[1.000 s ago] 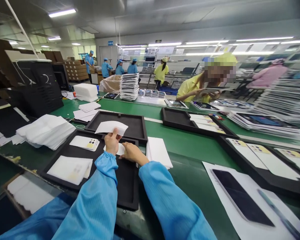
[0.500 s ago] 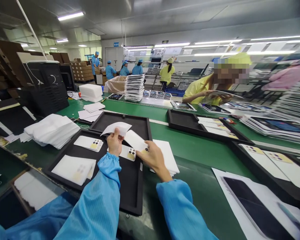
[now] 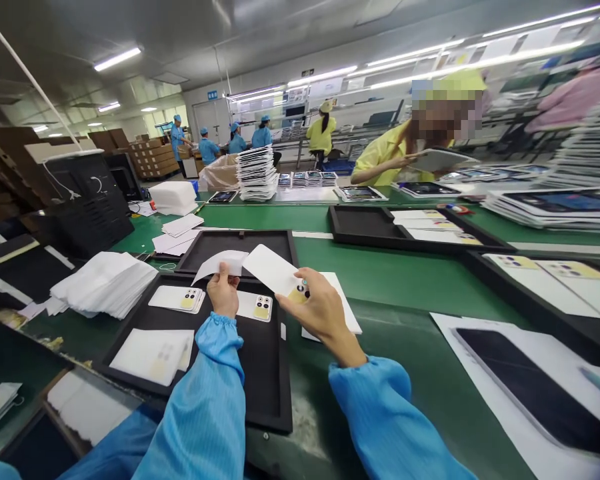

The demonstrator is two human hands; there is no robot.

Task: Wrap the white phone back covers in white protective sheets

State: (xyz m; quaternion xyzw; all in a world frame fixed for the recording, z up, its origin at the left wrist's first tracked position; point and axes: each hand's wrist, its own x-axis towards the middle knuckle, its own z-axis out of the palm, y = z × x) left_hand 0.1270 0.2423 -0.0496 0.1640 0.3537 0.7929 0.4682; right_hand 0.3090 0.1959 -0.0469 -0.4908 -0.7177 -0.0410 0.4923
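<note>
My left hand [image 3: 223, 291] pinches a thin white sheet [image 3: 215, 265], which curves out to the left. In my right hand [image 3: 323, 310] is a white phone back cover [image 3: 270, 265], gripped by its camera end, where dark lens rings and a yellowish patch show. The cover's far corner is close to the sheet; whether they touch I cannot tell. Below both hands lies a black tray [image 3: 263, 373]. Inside it are a stack of white back covers [image 3: 173, 297], another cover [image 3: 254, 305] partly behind my left hand, and covers under a translucent white sheet [image 3: 147, 357].
A pile of white foam sheets [image 3: 103, 283] lies left of the tray. White sheets [image 3: 347, 307] are stacked behind my right hand. More black trays [image 3: 365, 227] hold covers at the right, near a dark-screened phone [image 3: 525, 387]. A co-worker in yellow [image 3: 385, 150] sits across the bench.
My right hand has drawn slightly right and turned, showing more of the cover's camera end. The sheet in my left hand has dipped a little. The view has tilted.
</note>
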